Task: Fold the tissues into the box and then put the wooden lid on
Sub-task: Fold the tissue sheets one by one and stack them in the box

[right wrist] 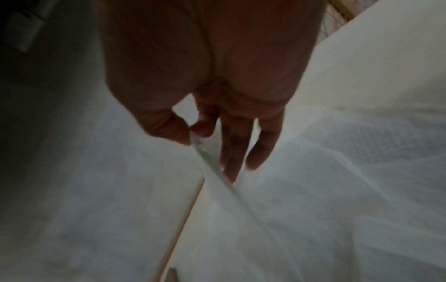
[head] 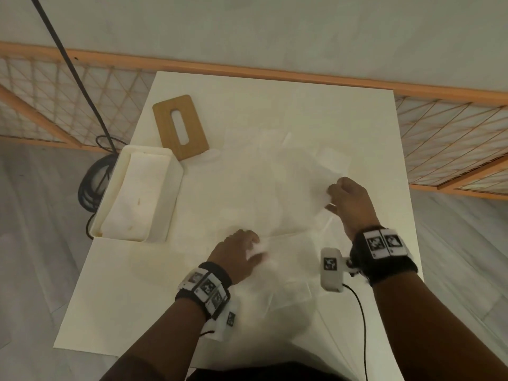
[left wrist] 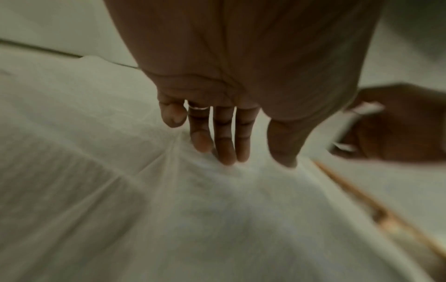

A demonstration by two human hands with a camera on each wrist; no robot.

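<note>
Both forearms, nearest the viewer, wore black wrist straps with printed markers.

Item: left hand (head: pixel 238 253). Sat on the side of the box (head: pixel 138 192) nearest the person, a little to its right. Fingers bunched a fold of tissue; the wrist view showed fingertips (left wrist: pixel 226 156) pressed into gathered sheet, the thumb close beside them.

Item: right hand (head: pixel 350 202). Lay well to the right of the box. Thumb and forefinger pinched a narrow edge of tissue, the remaining fingers (right wrist: pixel 233 167) extended beside the strip.

Item: tissues (head: pixel 275 188). White, thin, spread loose over the table (head: pixel 115 312) to the right of the box, hard to separate from the white top. Number of sheets could not be told.

Item: box. White, rectangular, open, at the table's left edge. It held a flat layer of white tissue lying well below the rim; how many sheets it held could not be told.

Item: wooden lid (head: pixel 180 127). Lay flat on the table just beyond the box's far corner, slot upward, untouched.

Step in hand, as judged: gathering one loose sheet between two hands for folding. Filling looked only partly done; lidding not begun.

Next move, as judged: bring the two held edges together, flatten the fold to the box's footprint, then carry it left and lay it inside. Light tension seemed needed, since thin tissue tears or crumples easily.
</note>
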